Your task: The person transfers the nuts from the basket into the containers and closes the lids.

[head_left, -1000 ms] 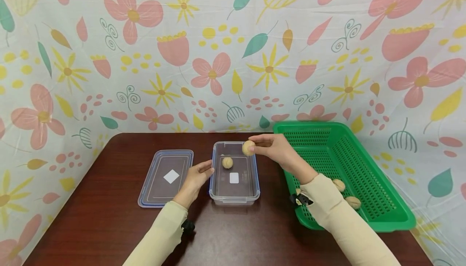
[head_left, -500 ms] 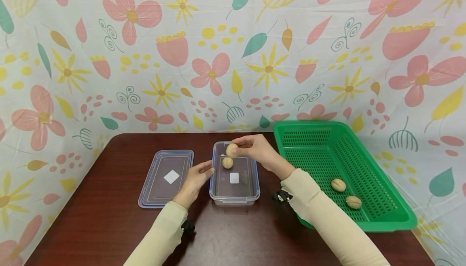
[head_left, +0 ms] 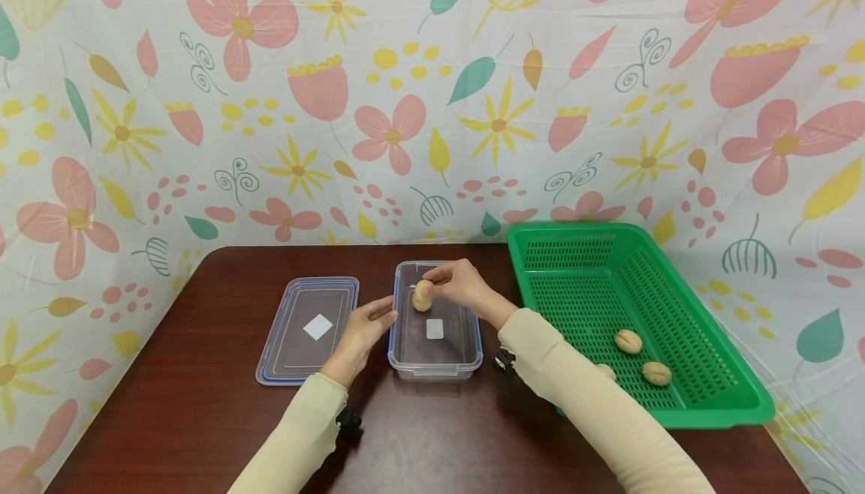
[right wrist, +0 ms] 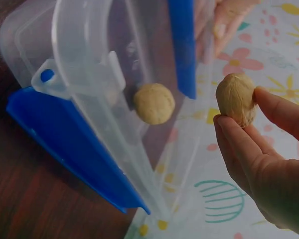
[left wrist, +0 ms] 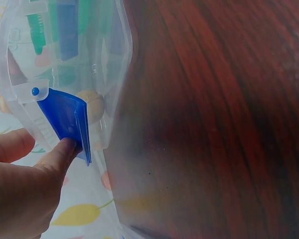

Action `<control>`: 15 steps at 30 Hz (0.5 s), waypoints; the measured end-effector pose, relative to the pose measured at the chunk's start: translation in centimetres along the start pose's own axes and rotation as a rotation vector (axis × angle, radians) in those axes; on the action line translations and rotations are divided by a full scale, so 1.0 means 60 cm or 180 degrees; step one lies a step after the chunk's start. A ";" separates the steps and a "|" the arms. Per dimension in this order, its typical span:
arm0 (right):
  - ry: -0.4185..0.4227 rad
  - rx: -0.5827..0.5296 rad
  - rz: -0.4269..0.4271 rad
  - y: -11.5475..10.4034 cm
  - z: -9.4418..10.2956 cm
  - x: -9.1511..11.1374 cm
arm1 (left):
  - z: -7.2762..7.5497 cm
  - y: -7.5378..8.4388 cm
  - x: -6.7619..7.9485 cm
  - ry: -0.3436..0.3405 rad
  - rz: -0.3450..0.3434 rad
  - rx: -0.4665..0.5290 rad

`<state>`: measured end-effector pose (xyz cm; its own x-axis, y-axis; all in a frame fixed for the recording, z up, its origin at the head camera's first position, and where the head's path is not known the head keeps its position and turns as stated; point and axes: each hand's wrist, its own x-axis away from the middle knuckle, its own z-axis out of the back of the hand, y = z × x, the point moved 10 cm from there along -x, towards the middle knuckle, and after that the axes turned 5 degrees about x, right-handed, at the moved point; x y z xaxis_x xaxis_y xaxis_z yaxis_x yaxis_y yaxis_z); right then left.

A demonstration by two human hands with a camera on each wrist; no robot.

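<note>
Over the far half of the see-through container (head_left: 435,368), the right hand (head_left: 464,286) pinches a walnut (right wrist: 236,99) between thumb and fingertips. Half a second ago that walnut sat higher in the head view, above the one lying inside; now it overlaps the lying nut (right wrist: 154,103) from above. The right wrist view shows the two apart; how high the held one is above the container floor I cannot tell.

The left hand (head_left: 360,334) has stayed at the container's left edge, its thumb tip against a blue flap (left wrist: 67,117) and the index finger stretched out, apart from the thumb. The hands are separate, one at either side of the lying nut.

As the right sleeve (head_left: 581,396) moved leftward, a third walnut (head_left: 605,372) came partly into sight beside two others in the green basket (head_left: 689,417).

As for edges, a narrow strip of table (head_left: 432,434) runs between the lid (head_left: 297,356) and the container, partly covered by the left hand; a wider one separates container and basket, crossed by the right forearm. Behind, the container's far rim lies near the table's back edge, with the patterned cloth (head_left: 473,103) just beyond.
</note>
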<state>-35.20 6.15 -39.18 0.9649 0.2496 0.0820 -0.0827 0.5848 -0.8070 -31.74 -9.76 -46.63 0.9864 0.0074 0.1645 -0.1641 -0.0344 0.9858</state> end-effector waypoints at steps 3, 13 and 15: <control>-0.0047 -0.0002 -0.0099 0.009 -0.012 -0.007 | 0.000 0.001 0.001 -0.0015 -0.0011 -0.0028; -0.0253 -0.0150 -0.0256 0.035 -0.058 -0.018 | -0.003 0.009 0.005 -0.0041 0.0034 -0.0043; -0.0284 -0.0174 -0.0303 0.040 -0.068 -0.020 | -0.001 0.002 -0.001 -0.0039 0.0032 -0.0024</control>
<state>-35.56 4.11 -43.62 0.9415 0.2641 0.2095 0.0243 0.5667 -0.8236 -31.80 -9.70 -46.55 0.9847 -0.0053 0.1739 -0.1740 -0.0270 0.9844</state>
